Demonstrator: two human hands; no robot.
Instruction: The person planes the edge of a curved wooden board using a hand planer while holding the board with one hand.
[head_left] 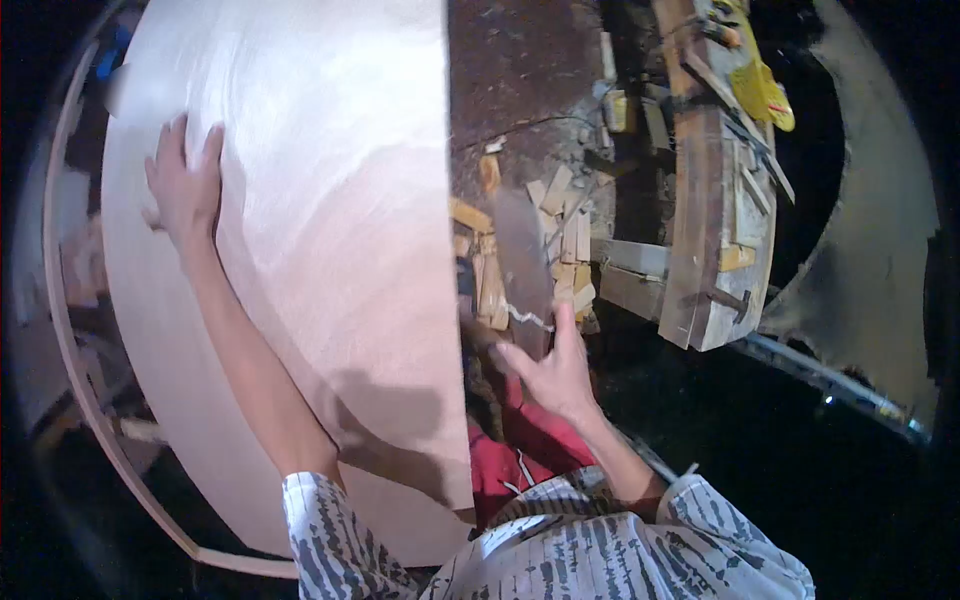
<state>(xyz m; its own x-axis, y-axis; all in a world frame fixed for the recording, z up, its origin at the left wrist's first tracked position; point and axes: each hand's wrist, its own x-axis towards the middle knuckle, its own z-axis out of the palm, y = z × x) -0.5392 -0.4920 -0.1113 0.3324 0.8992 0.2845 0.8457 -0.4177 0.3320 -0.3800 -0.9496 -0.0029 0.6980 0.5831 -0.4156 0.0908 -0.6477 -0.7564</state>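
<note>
A large pale board (330, 230) fills the left half of the head view, its straight edge running down the middle. My left hand (187, 185) lies on its upper left part with the fingers spread. Right of that edge, my right hand (555, 365) is closed round the lower end of a dark flat piece (525, 265), thumb on one side and fingers on the other. A white wavy mark crosses the piece near my fingers. Its upper part is blurred.
Wood offcuts (570, 225) lie on the ground beyond my right hand. At the right stands a wooden bench (700, 200) bearing sticks, a hammer (730, 298) and a yellow item (760, 95). A thin curved strip (75, 340) runs along the board's left side.
</note>
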